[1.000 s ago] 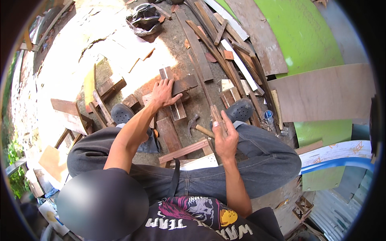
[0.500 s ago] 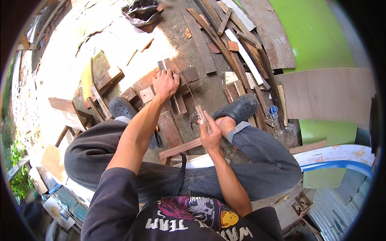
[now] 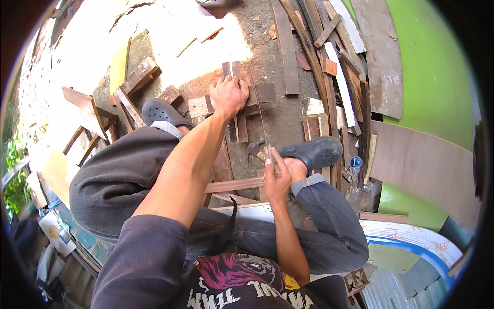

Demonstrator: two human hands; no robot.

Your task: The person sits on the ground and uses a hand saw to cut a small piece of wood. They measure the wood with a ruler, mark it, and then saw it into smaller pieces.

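Note:
My left hand (image 3: 229, 96) presses down on a short dark wooden piece (image 3: 242, 129) that lies across another block, its fingers curled over the wood. The crossing block (image 3: 266, 92) sticks out to the right of that hand. In my right hand (image 3: 277, 175) is the handle of a handsaw, gripped close to my right ankle. The thin saw blade (image 3: 261, 114), seen nearly edge-on, stretches away from me along the right side of the left hand, over the crossing block. A hammer (image 3: 254, 146) lies on the ground left of the blade's near end.
My feet in dark clogs (image 3: 317, 153) flank the work. Long boards (image 3: 286, 51) and strips are piled at the right beside green panels (image 3: 427, 56). Wooden offcuts (image 3: 141, 75) and a nailed wooden frame (image 3: 86, 110) stand at the left. A reddish batten (image 3: 234, 185) lies before my lap.
The view has shifted, so the scene sits lower and further right. My right hand has drawn the saw slightly toward me; my left hand stays on the wood.

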